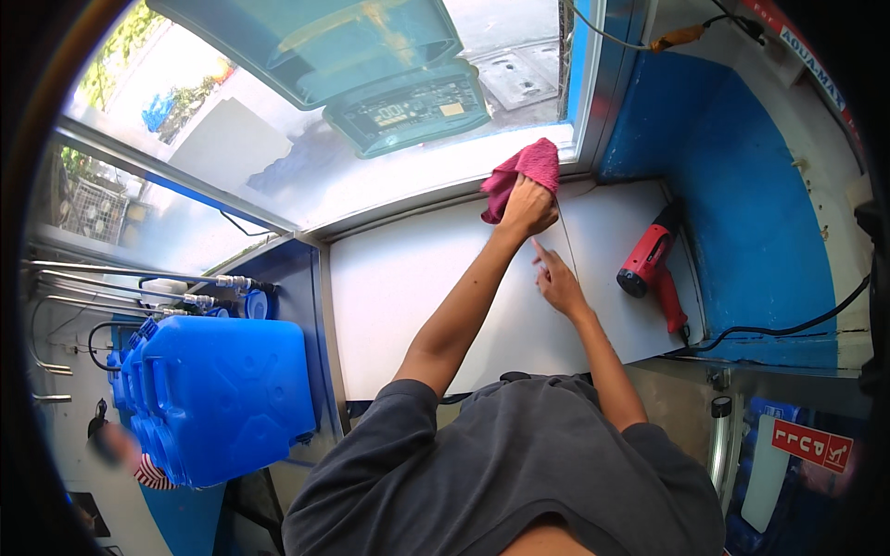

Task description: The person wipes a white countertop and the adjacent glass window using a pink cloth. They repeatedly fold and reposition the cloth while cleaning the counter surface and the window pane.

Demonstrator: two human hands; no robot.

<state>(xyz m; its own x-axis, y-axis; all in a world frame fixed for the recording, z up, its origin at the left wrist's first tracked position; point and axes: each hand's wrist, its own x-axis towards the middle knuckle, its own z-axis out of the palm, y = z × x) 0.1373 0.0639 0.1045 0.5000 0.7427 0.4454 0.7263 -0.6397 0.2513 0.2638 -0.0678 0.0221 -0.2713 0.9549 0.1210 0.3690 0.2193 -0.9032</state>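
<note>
Rightward of the cloth [540,159] lies a heat gun [652,259] (red).

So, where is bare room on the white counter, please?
Widest: white counter from the metal frame to the left forearm. Smaller: between right hand and red power tool. Crowded: where the left hand grips the pink cloth.

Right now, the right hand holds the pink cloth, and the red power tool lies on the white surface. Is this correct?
Wrong hand: the head view shows the left hand holding the pink cloth. The red power tool does lie on the white surface.
</note>
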